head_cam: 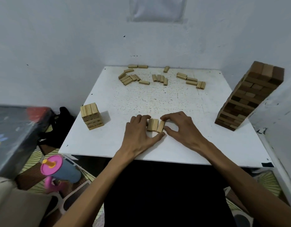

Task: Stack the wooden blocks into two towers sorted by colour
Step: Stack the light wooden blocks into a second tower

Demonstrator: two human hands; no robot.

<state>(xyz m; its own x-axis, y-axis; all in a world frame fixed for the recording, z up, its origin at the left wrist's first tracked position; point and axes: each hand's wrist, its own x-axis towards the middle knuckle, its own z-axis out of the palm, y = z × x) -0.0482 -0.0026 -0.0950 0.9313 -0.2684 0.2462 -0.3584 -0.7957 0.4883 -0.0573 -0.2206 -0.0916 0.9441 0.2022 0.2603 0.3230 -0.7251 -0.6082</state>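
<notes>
two towers stand on the white surface (141,99), so the sort is well under way but far from even. at 3 o'clock the dark tower (251,95) rises many layers high near the right edge. no loose dark block shows anywhere, so that half looks finished; its lean may be only the wide lens. along the far edge, from 11 to 1 o'clock, the loose pale blocks (159,77) lie scattered in small clusters, a couple of dozen or so, none yet stacked. at 9 o'clock the pale tower (92,116) is only a few layers tall, well apart from the scatter. at 6 o'clock, near the front edge, the left hand (140,133) curls its fingers against the left side of a row of three pale blocks (155,125), thumb at the near ends. the right hand (179,126) pinches the rightmost block, which sits slightly askew from the other two. i judge this row to be the next layer, being squared up on the surface and not yet lifted. most of the pale tower is left to build.
</notes>
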